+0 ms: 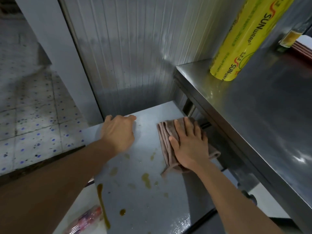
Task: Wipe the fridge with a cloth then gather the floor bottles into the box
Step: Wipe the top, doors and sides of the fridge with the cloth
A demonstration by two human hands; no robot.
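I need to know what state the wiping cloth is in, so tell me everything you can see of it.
The cloth is a brownish-pink towel that looks like soft terry, folded into several layers whose edges show as parallel ridges along its left side. It lies flat on the grey fridge top, near its far right edge beside the steel table. The right hand presses on it with straight, spread fingers and covers much of it. Yellowish-brown spills lie nearer the camera, apart from the cloth.

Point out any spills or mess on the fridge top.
Brownish-yellow drips dot the fridge top nearest the camera, one streak running down its left edge. The right hand presses the cloth beyond them.
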